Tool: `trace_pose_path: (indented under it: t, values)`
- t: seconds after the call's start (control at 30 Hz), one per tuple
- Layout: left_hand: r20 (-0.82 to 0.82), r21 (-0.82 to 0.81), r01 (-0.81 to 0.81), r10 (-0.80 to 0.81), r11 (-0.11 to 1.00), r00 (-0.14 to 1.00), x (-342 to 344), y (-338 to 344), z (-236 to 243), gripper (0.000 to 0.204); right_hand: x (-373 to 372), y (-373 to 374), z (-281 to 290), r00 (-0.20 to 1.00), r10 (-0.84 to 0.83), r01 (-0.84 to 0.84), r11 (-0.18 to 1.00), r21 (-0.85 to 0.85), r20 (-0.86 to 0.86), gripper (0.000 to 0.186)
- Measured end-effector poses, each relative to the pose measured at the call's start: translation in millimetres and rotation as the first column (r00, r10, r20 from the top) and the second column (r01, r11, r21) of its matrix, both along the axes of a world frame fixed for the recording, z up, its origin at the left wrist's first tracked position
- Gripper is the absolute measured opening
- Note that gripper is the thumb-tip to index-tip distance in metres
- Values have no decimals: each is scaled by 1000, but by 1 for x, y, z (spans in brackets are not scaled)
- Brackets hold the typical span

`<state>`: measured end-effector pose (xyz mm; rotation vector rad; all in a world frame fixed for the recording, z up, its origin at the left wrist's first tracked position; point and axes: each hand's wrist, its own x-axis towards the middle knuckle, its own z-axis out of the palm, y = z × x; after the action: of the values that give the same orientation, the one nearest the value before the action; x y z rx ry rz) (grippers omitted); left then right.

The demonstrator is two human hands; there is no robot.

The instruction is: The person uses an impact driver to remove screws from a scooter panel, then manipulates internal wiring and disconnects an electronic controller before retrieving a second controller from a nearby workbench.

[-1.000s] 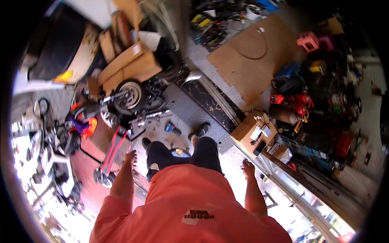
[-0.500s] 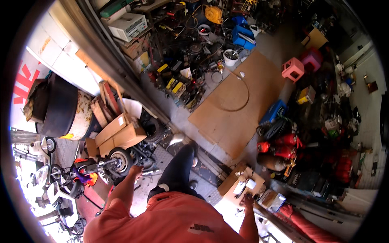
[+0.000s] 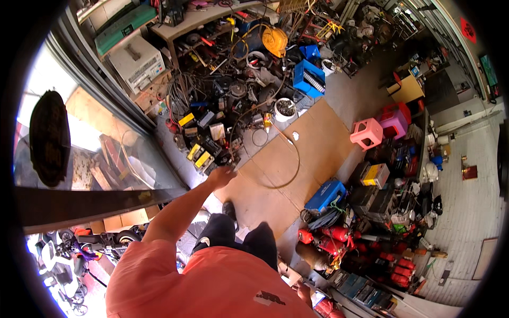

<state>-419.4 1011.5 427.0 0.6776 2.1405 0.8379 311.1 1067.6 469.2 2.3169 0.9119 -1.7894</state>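
Observation:
My left hand is stretched forward over the floor, near the left edge of a flat cardboard sheet. Its fingers are loosely extended, and I see nothing in them. Several yellow-and-black boxes lie just beyond it. A curved hose rests on the cardboard, apart from the hand. Low down beside my body, my right hand shows only in part. Its fingers are too hidden to read, and a cardboard box is close to it.
A glass door stands at my left. Tools and parts crowd the floor ahead, with a white bucket and a blue crate. To the right are a pink stool, a blue case and red fire extinguishers.
I have stepped forward past the doorway into the workshop. My left arm has swung up and ahead. The cardboard box near my right hand has dropped back toward the lower edge.

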Motion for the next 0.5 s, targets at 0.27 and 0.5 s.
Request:
trace_pose_path:
  t: [0.27, 0.5]
  values:
    - [-570, -211, -24, -103, 977, 815, -240, 89, 180, 36, -313, 245, -15, 860, 500, -488, 864, 123, -102, 20]
    - [-862, -291, -446, -31, 846, 505, -491, 110, 248, 64, -589, 416, -144, 702, 522, -489, 848, 205, -484, 12]
